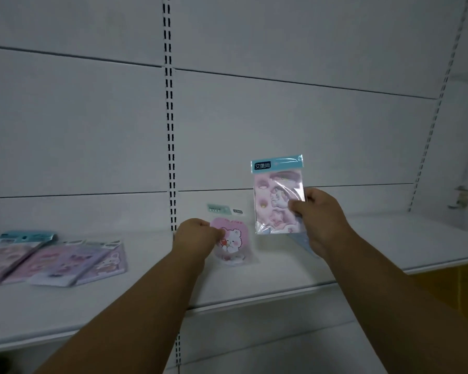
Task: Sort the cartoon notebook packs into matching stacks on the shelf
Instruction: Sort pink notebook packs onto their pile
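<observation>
My right hand [320,220] holds a clear-wrapped notebook pack with a blue header and a pink cartoon cover [277,194] upright above the white shelf [268,276]. Behind this hand the corner of another blue pack [303,242] shows. My left hand [196,237] grips the left edge of a pink pack with a white bear [234,242], which lies on the shelf near the middle. At the far left of the shelf lie pink packs with a teal header [11,252] and purple packs [87,261].
A slotted upright [170,130] divides the white back panel. Another upright [438,109] and a small metal bracket [461,197] are at the right. The shelf's front edge [254,299] runs across below my forearms.
</observation>
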Demonstrator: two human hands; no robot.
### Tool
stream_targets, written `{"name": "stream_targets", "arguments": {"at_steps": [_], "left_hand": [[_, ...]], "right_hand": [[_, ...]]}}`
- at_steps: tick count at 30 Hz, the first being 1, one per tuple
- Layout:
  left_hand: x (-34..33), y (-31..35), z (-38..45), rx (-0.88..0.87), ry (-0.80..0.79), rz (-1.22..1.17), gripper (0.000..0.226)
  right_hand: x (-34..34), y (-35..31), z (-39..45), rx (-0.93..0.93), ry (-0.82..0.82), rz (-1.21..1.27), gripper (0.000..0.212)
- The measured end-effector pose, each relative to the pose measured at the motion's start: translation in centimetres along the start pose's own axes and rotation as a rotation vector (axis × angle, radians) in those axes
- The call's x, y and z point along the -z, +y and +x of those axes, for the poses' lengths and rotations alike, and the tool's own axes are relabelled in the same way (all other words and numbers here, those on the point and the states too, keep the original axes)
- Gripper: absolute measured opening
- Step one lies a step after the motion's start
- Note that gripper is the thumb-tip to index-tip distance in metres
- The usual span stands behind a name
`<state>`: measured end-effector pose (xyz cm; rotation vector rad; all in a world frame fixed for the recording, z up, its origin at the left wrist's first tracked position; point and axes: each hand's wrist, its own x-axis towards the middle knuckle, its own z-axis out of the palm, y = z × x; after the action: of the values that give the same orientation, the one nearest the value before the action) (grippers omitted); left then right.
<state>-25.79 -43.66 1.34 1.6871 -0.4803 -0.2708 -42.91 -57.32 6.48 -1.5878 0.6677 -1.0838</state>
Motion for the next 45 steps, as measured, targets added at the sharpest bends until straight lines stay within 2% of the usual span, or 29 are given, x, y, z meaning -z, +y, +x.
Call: {"name": "stream_targets", "arguments": {"at_steps": [6, 13, 15, 17, 18, 20, 22, 26, 28, 31, 35, 41, 45], "left_hand": [[-1.3, -0.3, 1.3, -0.056, -0.033, 0.433, 0.018], [-1.2, 0.1, 1.2, -0.068, -0.05, 0.849, 0.032], [-1.5, 0.5, 1.2, -0.123, -0.044, 0.93, 0.028], [-2.5, 1.2, 1.0, -0.204, -0.04, 0.902, 0.024], [-3.4, 1.8, 0.7, -0.237, -0.052, 0.789, 0.023], [-6.0, 3.4, -0.1, -0.212, -0.117, 0.353, 0.022], [-8.7, 5.4, -0.5, -0.114, -0.196, -0.013, 0.02], [-14.4, 8.0, 0.1, -0.026, -0.393, -0.2, 0.015], [-17.9, 8.6, 0.4, 0.008, -0.424, -0.22, 0.007], [-23.8, 9.3, 0.9, 0.024, -0.427, -0.198, 0.005], [-31.9, 9.7, 2.4, 0.081, -0.375, -0.147, 0.004], [-40.7, 8.9, 3.6, 0.167, -0.346, 0.147, 0.015], [-43.8, 8.0, 4.3, 0.117, -0.361, 0.447, 0.018]], "right_hand": [[-0.4, 1.0, 1.2, -0.053, -0.125, 0.101, 0.014], [-0.2, 1.6, 2.6, -0.068, -0.151, 0.088, 0.013], [0.4, 2.0, 2.8, -0.067, -0.161, 0.073, 0.015], [1.3, 2.4, 2.8, -0.065, -0.164, 0.068, 0.016], [1.9, 2.6, 2.9, -0.063, -0.167, 0.06, 0.016], [3.5, 2.8, 3.1, -0.056, -0.178, 0.038, 0.014], [5.5, 3.0, 3.7, -0.053, -0.182, -0.005, 0.012], [10.8, 3.3, 5.9, -0.075, -0.167, -0.042, 0.018], [13.6, 3.7, 7.5, -0.07, -0.124, -0.098, 0.018], [18.0, 5.1, 10.6, -0.067, -0.077, -0.308, 0.011], [23.4, 6.6, 15.2, -0.154, -0.143, -0.474, 0.012], [28.7, 10.0, 21.3, -0.183, -0.212, -0.704, 0.021], [29.8, 12.6, 23.4, -0.228, -0.339, -0.887, 0.025]]}}
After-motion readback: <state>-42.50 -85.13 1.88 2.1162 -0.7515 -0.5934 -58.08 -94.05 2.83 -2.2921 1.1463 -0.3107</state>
